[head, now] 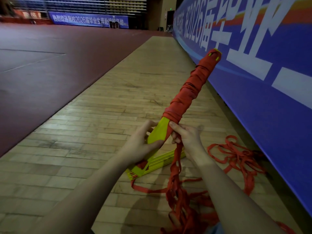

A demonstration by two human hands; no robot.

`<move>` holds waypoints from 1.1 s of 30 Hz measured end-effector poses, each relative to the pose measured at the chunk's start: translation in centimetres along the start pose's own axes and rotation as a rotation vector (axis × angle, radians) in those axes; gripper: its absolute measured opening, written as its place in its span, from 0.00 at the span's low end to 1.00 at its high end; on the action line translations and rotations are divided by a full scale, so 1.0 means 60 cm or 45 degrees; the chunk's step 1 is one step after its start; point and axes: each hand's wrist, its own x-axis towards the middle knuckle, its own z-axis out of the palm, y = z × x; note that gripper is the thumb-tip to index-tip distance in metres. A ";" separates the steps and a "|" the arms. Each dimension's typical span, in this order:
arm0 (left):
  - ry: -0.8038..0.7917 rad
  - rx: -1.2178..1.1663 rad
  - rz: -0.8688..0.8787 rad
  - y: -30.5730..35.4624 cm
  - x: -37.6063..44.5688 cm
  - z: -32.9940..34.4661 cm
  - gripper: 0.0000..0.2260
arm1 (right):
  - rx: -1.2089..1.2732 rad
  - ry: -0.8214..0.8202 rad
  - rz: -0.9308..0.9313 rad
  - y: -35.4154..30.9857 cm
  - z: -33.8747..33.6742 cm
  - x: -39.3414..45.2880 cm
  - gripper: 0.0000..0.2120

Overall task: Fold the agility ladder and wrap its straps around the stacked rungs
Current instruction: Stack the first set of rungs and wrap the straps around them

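Loose red straps [177,191] trail down toward your lap. Your left hand [140,144] grips the yellow rung stack [157,132]; your right hand [187,137] pinches the strap beside it. The wrapped bundle's long axis slants up, pointing away and right toward the blue banner [270,98]. A second rung stack [157,163] lies on the wood floor [118,98].

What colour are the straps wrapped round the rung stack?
Red straps, over yellow rungs; head view.
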 end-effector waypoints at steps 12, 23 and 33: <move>0.410 0.719 0.222 -0.023 -0.005 0.041 0.21 | -0.084 0.025 0.136 0.008 0.022 0.009 0.13; 0.414 0.370 0.243 -0.008 -0.001 0.049 0.23 | -0.137 0.065 -0.069 -0.011 0.013 -0.001 0.14; 0.053 0.126 0.113 0.000 0.008 -0.034 0.14 | 0.017 -0.129 -0.049 -0.009 0.009 -0.003 0.13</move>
